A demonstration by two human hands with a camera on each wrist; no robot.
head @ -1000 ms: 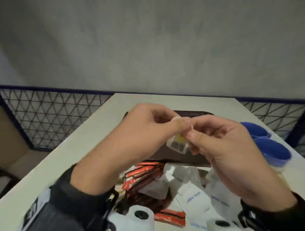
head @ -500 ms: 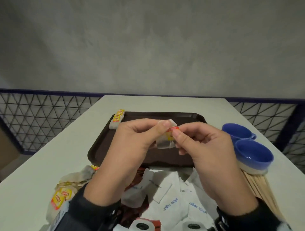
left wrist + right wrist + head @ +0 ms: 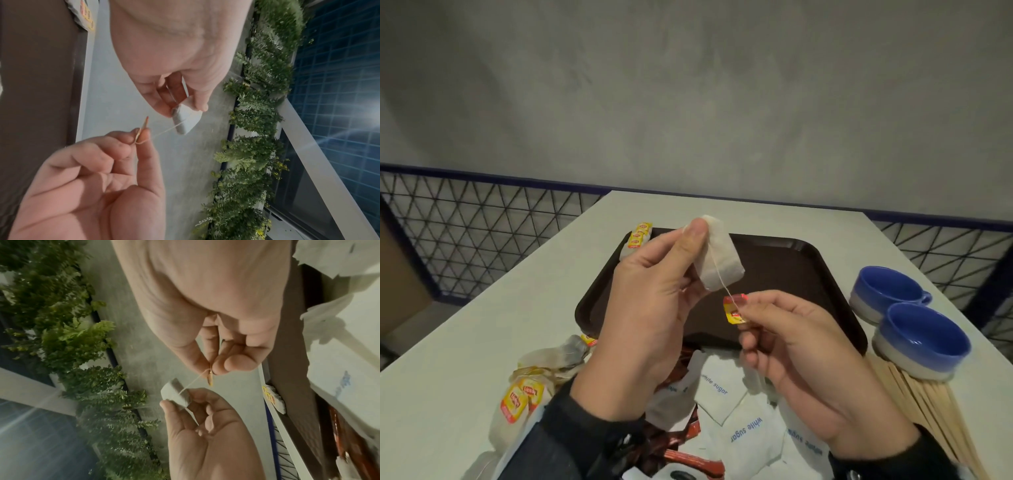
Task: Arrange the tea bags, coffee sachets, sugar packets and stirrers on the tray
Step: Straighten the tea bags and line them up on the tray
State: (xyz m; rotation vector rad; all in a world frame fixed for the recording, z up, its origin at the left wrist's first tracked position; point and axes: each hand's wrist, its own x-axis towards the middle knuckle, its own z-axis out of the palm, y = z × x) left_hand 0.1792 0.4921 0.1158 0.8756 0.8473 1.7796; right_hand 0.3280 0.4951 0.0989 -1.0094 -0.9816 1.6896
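Above the dark brown tray (image 3: 774, 274), my left hand (image 3: 702, 253) pinches a white tea bag (image 3: 719, 263) by its top corner. Its string runs down to a yellow-and-red tag (image 3: 732, 310), pinched between thumb and forefinger of my right hand (image 3: 741, 308). The left wrist view shows the tea bag (image 3: 185, 121) and tag (image 3: 142, 129) a short string apart. In the right wrist view the tag (image 3: 210, 378) sits just above the bag (image 3: 174, 392). A few tea bags (image 3: 638, 238) lie in the tray's far left corner.
Near the table's front lie loose tea bags (image 3: 527, 397) at the left, white sugar packets (image 3: 739, 414) in the middle and red-brown coffee sachets (image 3: 681, 455) under them. Wooden stirrers (image 3: 928, 411) lie at the right. Two blue cups (image 3: 924, 339) stand right of the tray.
My hands have drawn apart. The tag has come away from the bag and the string now stretches between them. The left hand has raised the bag.
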